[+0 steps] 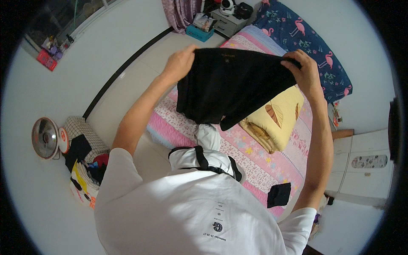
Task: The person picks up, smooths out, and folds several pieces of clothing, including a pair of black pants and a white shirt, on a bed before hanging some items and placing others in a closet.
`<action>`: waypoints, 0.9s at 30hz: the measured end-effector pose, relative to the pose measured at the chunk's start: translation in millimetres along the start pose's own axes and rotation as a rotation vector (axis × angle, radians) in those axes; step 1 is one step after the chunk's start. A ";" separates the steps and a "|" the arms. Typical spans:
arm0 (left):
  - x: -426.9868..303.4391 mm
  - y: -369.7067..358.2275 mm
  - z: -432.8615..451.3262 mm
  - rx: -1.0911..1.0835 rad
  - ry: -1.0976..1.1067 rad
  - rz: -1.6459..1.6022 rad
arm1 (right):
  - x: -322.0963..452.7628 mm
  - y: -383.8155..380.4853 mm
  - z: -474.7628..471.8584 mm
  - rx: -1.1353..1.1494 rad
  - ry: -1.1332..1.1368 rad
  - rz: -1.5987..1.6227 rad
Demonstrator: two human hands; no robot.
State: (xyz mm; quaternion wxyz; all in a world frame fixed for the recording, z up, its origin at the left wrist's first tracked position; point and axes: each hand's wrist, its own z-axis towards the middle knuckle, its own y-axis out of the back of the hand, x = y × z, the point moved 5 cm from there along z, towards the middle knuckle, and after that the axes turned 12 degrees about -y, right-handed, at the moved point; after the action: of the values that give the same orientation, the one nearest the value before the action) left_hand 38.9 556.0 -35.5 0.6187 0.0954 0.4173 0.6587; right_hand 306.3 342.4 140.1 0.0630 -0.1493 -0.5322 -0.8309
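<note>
Stretched between my two hands is a black garment that looks like a pair of shorts (229, 83), held up by its waistband. My left hand (180, 62) grips the left end of the band. At the other end, my right hand (304, 68) pinches the band between thumb and fingers. The cloth hangs down, with two leg openings at its lower edge. Behind it lies a bed with a pink patterned cover (236, 135). On the bed, a folded yellow quilt with leaf prints (280, 118) sits partly behind the garment. A folded black cloth (279, 195) lies near the bed's edge.
A navy flamingo-print cloth (306, 38) covers the head of the bed. A grey nightstand (228, 24) and blue basket (200, 32) stand beyond. On the left are an electric heater (46, 138) and piled clothes (87, 175). A white cabinet (363, 165) stands right.
</note>
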 end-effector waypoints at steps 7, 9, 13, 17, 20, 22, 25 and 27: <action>-36.1 57.2 76.5 -0.150 -0.099 0.084 | -46.8 30.7 5.7 -0.158 -0.236 -0.047; -41.9 63.7 87.2 -0.149 -0.120 0.110 | -54.5 25.9 3.9 -0.173 -0.249 -0.001; -41.3 59.9 96.6 -0.162 -0.117 0.079 | -70.4 4.0 -6.0 -0.109 -0.320 0.150; -33.5 31.7 90.9 0.051 0.154 -0.150 | -66.4 -24.6 -21.1 -0.081 -0.363 0.239; -32.6 -13.8 73.4 0.161 0.385 -0.563 | -45.1 -51.4 -31.7 -0.042 -0.429 0.354; -48.1 -37.3 65.6 0.291 0.500 -0.711 | -37.6 -80.8 -42.2 0.008 -0.537 0.439; -53.9 -66.1 53.4 0.404 0.420 -0.527 | -20.8 -121.5 -52.5 0.023 -0.481 0.422; -77.3 -65.7 39.8 0.304 0.370 -0.597 | -16.3 -130.2 -57.0 0.025 -0.506 0.446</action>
State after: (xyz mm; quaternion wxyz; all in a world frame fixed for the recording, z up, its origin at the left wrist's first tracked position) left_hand 129.5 496.6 -23.9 0.6764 -0.0603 0.6242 0.3862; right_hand 277.1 345.4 0.1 0.1110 -0.4631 -0.4954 -0.7265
